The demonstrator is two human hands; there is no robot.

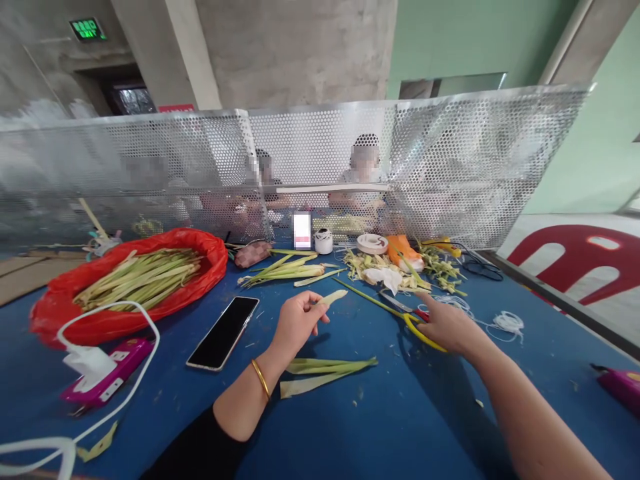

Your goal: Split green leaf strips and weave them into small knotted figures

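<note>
My left hand (pixel 300 321) is closed in a pinch on a pale green leaf strip (pixel 334 298), above the blue table. On the right, my right hand (pixel 447 323) is stretched over a pair of scissors (pixel 397 301) with red on the handle; its visible fingers are apart. A yellow loop (pixel 425 339), like a handle, shows just below those fingers, with a long thin green stalk (pixel 367 295) running to it. Whether the fingers touch the handles is unclear. Beneath my left hand, several cut leaf strips (pixel 333 367) lie on the table.
A red plastic bag (pixel 215 257) of long leaves stands left, near a phone (pixel 223 333) and a purple power strip (pixel 107 373) with a white cable. Leaf scraps (pixel 363 265), a tape roll (pixel 373 244) and white string (pixel 507 323) lie farther back. A perforated metal screen (pixel 320 147) separates people opposite.
</note>
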